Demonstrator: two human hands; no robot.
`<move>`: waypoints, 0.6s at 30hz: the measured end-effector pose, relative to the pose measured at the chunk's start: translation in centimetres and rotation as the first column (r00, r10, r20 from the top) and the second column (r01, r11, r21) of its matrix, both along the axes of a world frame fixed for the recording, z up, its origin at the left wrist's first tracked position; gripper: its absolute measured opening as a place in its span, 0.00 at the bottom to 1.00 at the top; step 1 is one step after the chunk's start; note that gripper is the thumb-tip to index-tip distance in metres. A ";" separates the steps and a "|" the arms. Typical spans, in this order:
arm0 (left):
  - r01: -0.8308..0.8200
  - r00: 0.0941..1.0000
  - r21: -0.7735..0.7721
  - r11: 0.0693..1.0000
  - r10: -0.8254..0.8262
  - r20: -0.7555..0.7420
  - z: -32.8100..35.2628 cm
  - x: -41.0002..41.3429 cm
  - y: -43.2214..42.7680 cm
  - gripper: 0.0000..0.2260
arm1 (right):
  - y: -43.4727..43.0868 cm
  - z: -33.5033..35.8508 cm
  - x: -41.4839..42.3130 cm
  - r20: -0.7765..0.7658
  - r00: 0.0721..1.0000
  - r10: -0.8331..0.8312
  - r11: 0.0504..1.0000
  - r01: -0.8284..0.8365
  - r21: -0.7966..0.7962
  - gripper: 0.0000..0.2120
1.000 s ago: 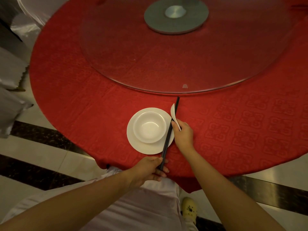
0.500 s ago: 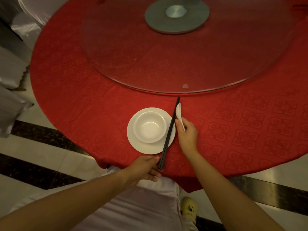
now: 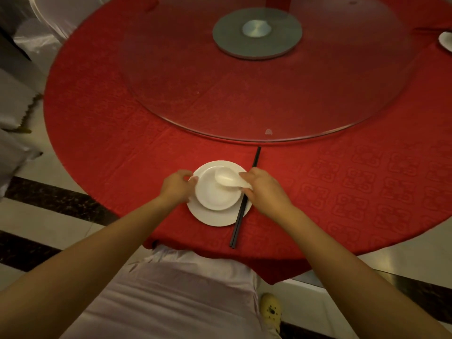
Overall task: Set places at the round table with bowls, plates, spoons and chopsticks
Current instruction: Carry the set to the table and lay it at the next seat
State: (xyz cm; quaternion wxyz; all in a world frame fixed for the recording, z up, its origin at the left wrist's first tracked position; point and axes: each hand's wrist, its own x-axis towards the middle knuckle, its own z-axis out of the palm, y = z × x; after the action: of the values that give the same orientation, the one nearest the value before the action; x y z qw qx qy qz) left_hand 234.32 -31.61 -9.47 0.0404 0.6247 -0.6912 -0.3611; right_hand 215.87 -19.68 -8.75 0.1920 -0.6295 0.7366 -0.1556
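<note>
A single place setting is seen near the front edge of the round surface (image 3: 122,133), which is covered by a red cloth. The white bowl (image 3: 215,194) is seated on the white plate (image 3: 215,217), shifted toward the plate's far side. Against the bowl's left rim the left hand (image 3: 179,185) is curled, its fingertips touching the rim as if the bowl were being steadied; whether it is truly gripped cannot be told. The handle of the white ceramic spoon (image 3: 228,179) is pinched by the right hand (image 3: 263,189), and the spoon's scoop is laid inside the bowl, pointing left. Just right of the bowl, the pair of black chopsticks (image 3: 244,199) is laid slantwise over the plate's right edge, partly hidden under the right hand, with the far tips reaching toward the glass turntable (image 3: 171,89) and the near ends close to the surface's front edge.

The bowl, plate and spoon are judged to be glazed ceramic: stiff, smooth, rather slippery and easily chipped if knocked together. The spoon is best held by its handle and lowered gently. The bowl is best taken at opposite points of its rim. The chopsticks are judged light and liable to roll, so both should be nudged together from the near ends.
</note>
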 end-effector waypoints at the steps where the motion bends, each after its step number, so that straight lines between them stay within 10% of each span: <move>1: 0.009 1.000 0.004 1.000 -0.009 -0.007 -0.4 -0.2 0.1 0.15 | -0.2 0.2 0.3 -0.026 0.999 0.028 0.999 -0.027 0.035 0.17; 18: -0.021 1.000 0.027 0.999 0.022 -0.019 -0.6 -0.9 0.2 0.11 | 0.0 0.2 1.7 -0.031 0.999 0.016 0.990 -0.011 0.141 0.17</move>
State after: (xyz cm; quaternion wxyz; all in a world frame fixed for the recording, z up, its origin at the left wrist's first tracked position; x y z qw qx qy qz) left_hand 233.46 -31.40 -10.11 0.0427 0.6289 -0.6791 -0.3761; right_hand 217.60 -19.64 -8.56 0.2252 -0.6219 0.7444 -0.0920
